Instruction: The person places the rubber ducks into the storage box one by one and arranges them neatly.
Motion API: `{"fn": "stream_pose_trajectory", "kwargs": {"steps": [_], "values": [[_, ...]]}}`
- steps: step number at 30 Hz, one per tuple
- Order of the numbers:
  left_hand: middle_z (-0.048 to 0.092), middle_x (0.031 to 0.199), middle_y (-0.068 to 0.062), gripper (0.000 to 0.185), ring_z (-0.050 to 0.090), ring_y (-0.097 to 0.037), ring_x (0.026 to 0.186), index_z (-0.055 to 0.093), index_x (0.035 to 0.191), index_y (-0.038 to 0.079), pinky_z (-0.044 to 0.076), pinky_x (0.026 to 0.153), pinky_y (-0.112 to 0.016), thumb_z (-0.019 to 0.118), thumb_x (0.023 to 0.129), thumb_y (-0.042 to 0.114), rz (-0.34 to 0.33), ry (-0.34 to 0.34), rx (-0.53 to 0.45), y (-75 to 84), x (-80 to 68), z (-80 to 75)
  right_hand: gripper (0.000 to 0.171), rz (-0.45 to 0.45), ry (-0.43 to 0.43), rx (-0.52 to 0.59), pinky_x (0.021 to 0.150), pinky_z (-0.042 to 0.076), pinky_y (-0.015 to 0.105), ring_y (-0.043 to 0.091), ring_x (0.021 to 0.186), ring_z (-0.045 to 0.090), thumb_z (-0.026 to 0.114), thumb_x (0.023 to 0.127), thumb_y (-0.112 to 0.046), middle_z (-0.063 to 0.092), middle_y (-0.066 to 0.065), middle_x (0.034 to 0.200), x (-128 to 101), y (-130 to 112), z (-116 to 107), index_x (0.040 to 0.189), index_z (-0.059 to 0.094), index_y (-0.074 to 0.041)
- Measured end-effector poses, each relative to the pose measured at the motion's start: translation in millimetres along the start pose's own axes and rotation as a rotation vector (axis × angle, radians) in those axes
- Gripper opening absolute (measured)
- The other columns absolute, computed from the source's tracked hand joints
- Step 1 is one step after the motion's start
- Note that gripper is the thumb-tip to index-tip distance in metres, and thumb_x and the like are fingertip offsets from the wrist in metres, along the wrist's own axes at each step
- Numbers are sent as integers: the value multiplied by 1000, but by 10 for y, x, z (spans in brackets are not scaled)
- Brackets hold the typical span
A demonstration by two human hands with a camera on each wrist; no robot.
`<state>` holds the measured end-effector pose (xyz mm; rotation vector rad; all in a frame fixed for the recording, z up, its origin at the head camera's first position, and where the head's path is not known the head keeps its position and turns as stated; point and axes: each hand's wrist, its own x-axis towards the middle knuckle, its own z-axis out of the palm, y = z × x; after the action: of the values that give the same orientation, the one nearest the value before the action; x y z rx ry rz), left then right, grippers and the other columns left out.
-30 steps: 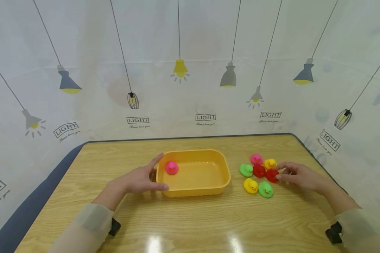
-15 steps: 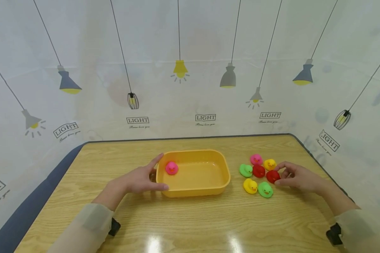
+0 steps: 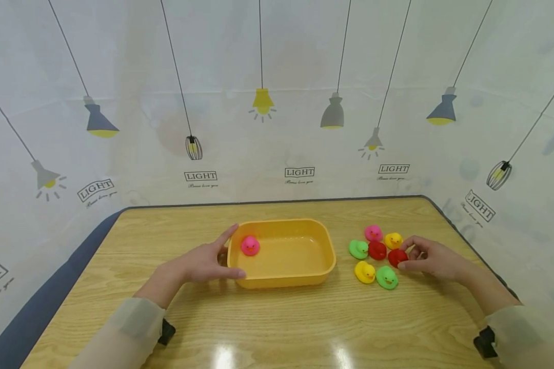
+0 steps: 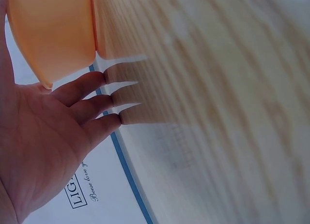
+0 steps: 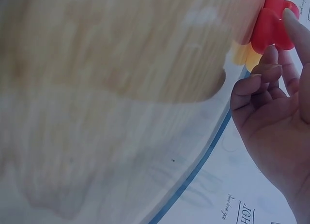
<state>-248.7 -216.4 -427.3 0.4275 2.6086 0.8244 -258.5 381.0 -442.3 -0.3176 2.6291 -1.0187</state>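
Observation:
A yellow plastic tray [image 3: 283, 281] stands on the table with a pink rubber duck [image 3: 251, 246] inside its left end. My left hand [image 3: 202, 263] rests against that end, thumb on the near rim and index finger at the far corner; its other fingers reach down to the tabletop in the left wrist view. On the right, my right hand [image 3: 436, 260] pinches a red rubber duck [image 3: 397, 258] between thumb and fingers. Close to it are another red duck [image 3: 377, 250], a yellow duck [image 3: 393, 240] and a green duck [image 3: 387, 277].
The same cluster has a pink duck [image 3: 373, 233], a second green duck [image 3: 358, 249] and a second yellow duck [image 3: 365, 271]. All sit right of the tray on a wooden table [image 3: 277, 323]. A lamp-patterned curtain [image 3: 240, 143] rises behind the table.
The red duck at my right fingers has shifted slightly right and down, and the right thumb has moved a little along it. My left hand and the tray stay put.

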Motion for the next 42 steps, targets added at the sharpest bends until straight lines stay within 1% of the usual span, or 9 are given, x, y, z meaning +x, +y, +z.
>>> {"fn": "stream_pose_trajectory", "kwargs": {"steps": [6,9,13,18,23,29,33,37,42], "values": [[60,158,-22,129,61,-42,141,2,178,38,45,121,-68,82,84,76,1,2,0,-14,-2,6,40,-27,32,-39,63,47,26,17,77,54,83,100,-30,61,6,97,-13,-40,6,127,61,-8],[60,158,-21,129,61,-41,140,2,178,38,44,121,-68,82,84,76,1,0,-4,-18,-3,8,41,-36,62,-54,64,47,25,16,78,54,83,100,-31,62,5,98,-35,-58,9,128,62,-8],[60,158,-21,128,61,-42,141,2,177,39,44,122,-68,82,85,75,1,3,-3,-22,-3,8,41,-74,110,-58,62,46,25,14,76,53,82,101,-29,62,4,97,-69,-110,7,129,64,-8],[60,159,-21,128,60,-42,142,2,178,39,44,122,-69,82,85,75,-9,4,0,-26,-5,6,37,-159,169,-81,58,43,26,13,70,50,81,101,-26,62,2,93,-94,-262,10,130,66,-8],[61,158,-20,128,61,-40,140,2,178,39,45,121,-68,82,85,75,-15,4,-1,-34,-7,6,35,-224,198,-77,56,41,26,14,68,50,82,101,-26,62,0,90,-90,-494,34,130,70,-11],[59,160,-21,128,60,-42,142,1,177,40,44,122,-69,82,84,76,-8,4,-2,-32,-10,6,32,-284,224,-48,56,41,26,15,67,50,85,99,-24,63,2,89,10,-723,146,126,73,-14],[60,160,-22,128,60,-42,143,1,177,41,44,123,-68,81,84,77,1,5,2,-24,-1,8,31,-307,209,-32,58,42,25,15,68,51,85,98,-25,63,1,88,117,-841,251,126,74,-16],[60,159,-22,129,60,-42,143,1,177,39,44,123,-67,82,84,76,14,6,7,-25,10,13,31,-327,187,0,60,45,24,15,69,53,86,98,-26,62,1,86,213,-992,353,126,74,-16],[59,160,-23,129,58,-44,146,1,178,38,42,124,-68,82,84,76,17,10,8,-41,14,13,32,-346,185,3,60,41,25,14,70,50,86,98,-27,62,1,90,334,-1224,468,126,74,-15]]}}
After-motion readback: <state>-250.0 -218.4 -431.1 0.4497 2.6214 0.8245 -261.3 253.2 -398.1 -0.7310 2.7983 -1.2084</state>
